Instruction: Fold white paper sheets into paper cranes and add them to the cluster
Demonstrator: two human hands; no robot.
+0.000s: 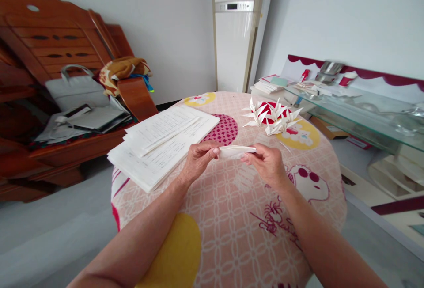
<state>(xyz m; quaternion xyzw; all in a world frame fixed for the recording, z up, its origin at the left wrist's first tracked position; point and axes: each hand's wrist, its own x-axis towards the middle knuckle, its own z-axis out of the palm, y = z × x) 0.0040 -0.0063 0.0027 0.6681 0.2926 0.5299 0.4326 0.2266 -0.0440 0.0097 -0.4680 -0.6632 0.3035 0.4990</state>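
Observation:
My left hand [198, 161] and my right hand [269, 163] hold a small folded piece of white paper [236, 151] between them, just above the round table with a pink patterned cloth [232, 217]. Each hand pinches one end of the paper with closed fingers. A stack of printed white sheets [162, 142] lies on the table to the left of my left hand. Several folded white paper cranes [273, 118] sit in a cluster at the far side of the table, beyond my right hand.
A wooden bench [66, 58] at the left carries a grey bag [76, 87], papers and a folded cloth. A tall white air conditioner [236, 27] stands at the back wall. A glass shelf [364, 107] with small items runs along the right.

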